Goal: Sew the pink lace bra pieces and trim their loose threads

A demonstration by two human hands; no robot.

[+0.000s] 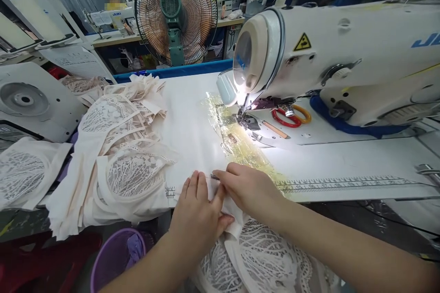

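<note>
A white lace bra [268,256] hangs over the front edge of the sewing table, its upper strip lying on the tabletop. My left hand [197,213] presses that strip down with outstretched fingers, and its thumb and index finger hold the cloth near the edge. Close beside it, my right hand [245,187] is closed in a pinch around a small dark metal tool [214,176]. Only the tool's tip shows, pointing left over the cloth; its kind is hidden by the fingers. Behind the hands stands a white sewing machine [309,55] with its needle area lit.
Stacked lace bra pieces [127,155] cover the table's left side. Red-and-orange-handled scissors [292,116] and a wooden-handled tool [275,129] lie under the machine arm. Yellowish clear film [245,146] covers part of the tabletop. A fan [175,13] stands behind; a purple bin [117,256] sits below.
</note>
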